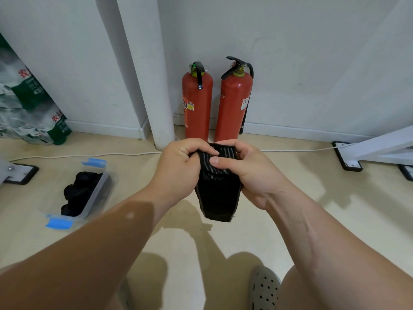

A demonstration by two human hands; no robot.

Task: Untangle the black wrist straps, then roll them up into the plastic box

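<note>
- Over the floor at centre, your left hand (178,166) and right hand (243,171) both pinch the grey-ribbed rolled top of a black wrist strap (219,198), and its flat woven tail hangs toward 6 o'clock.
- At 8 o'clock, the clear plastic box (99,190) holds rolled black straps (78,194).
- At 12 o'clock stand two red cylindrical extinguishers (197,104).

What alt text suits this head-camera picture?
Left hand and right hand grip a black wrist strap, its end hanging down. A plastic box of rolled straps sits left on the floor; two fire extinguishers stand behind.
</note>
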